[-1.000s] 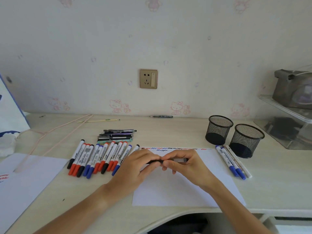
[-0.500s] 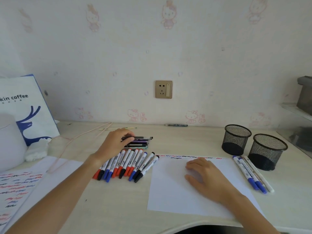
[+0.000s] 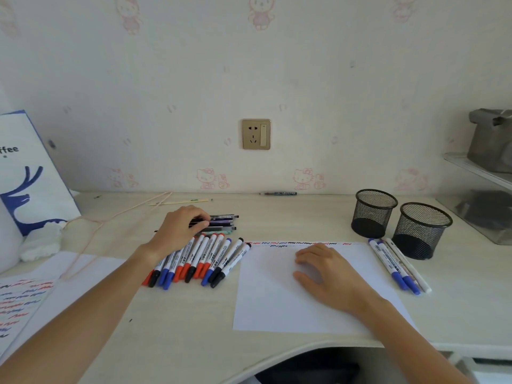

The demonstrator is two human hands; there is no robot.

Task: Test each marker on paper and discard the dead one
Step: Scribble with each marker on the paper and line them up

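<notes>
left hand (image 3: pixel 180 231) reaches out over the desk (image 3: pixel 291 217) to the stack of slim dark pens (image 3: pixel 221 223) — fingers curled, tips on the left ends of the pens. whether a pen is actually pinched cannot be told; the fingers cover the contact. the pen stack extends toward 3 o'clock from the fingertips, lying flat, parallel to the wall.

directly at 6 o'clock of that hand lies the row of markers (image 3: pixel 199 261), red, blue and black caps, side by side and touching, slanted with caps toward the near edge. the wrist passes above the row's left part.

right hand (image 3: pixel 324 270) lies flat, fingers relaxed and spread, palm down on the white sheet (image 3: pixel 266 306) — holding nothing. colour squiggles run along the sheet's far edge, just beyond the fingertips at 12 o'clock.

at 3 o'clock of the sheet, three markers (image 3: pixel 396 266) lie together just off its edge; two black mesh cups (image 3: pixel 399 220) stand upright beyond them. a scribbled sheet (image 3: pixel 22 300) sits at far left.
</notes>
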